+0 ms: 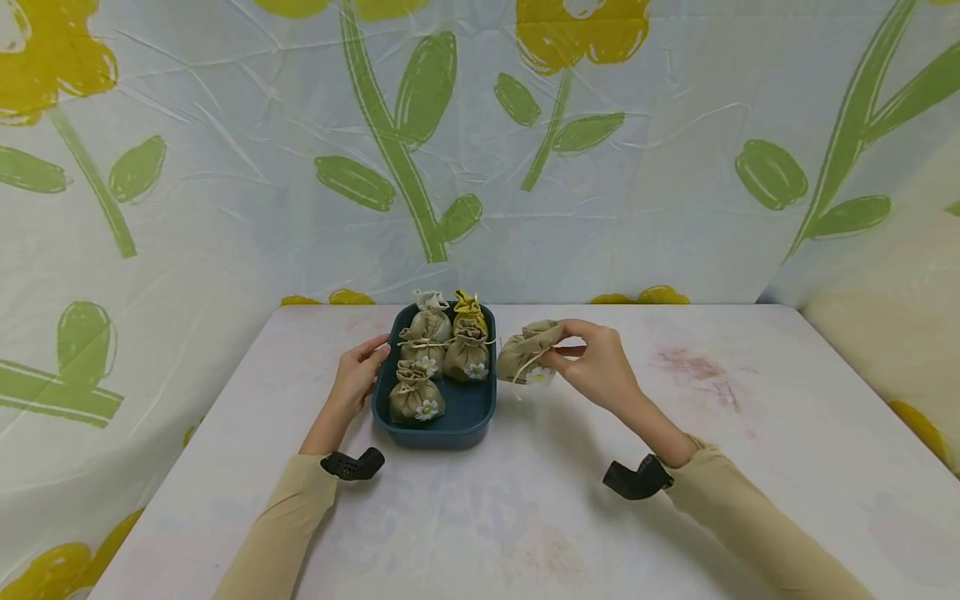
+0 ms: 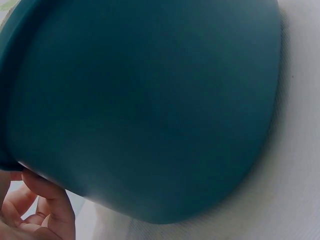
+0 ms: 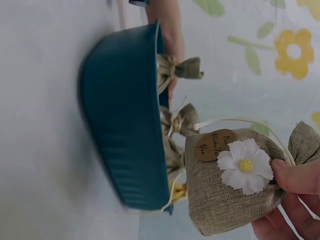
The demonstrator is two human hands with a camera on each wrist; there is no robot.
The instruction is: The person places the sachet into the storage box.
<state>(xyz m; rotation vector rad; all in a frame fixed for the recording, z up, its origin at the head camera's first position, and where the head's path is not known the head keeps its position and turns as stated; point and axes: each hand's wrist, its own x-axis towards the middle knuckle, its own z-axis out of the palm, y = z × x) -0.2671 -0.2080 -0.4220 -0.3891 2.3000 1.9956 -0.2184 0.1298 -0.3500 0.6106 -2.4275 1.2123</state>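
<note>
My right hand (image 1: 596, 367) pinches a beige drawstring pouch (image 1: 517, 358) near its tied neck, holding it just right of a dark blue bin (image 1: 435, 437). In the right wrist view, a white fabric daisy (image 3: 245, 166) and a round brown tag (image 3: 215, 145) with writing show on this pouch. My left hand (image 1: 352, 379) holds the bin's left side at the rim; its curled fingers (image 2: 50, 192) show by the wall in the left wrist view. Inside stand beige pouches, one at the front (image 1: 412, 402), plus a yellow pouch (image 1: 468, 308) and a white-topped pouch (image 1: 430, 302) at the back.
The bin stands on a pale table (image 1: 480, 525) with faint stains. Behind it hangs a cloth (image 1: 637, 233) printed with yellow flowers and green leaves. Black wrist devices, one left (image 1: 352, 465) and one right (image 1: 637, 477), sit at the cuffs.
</note>
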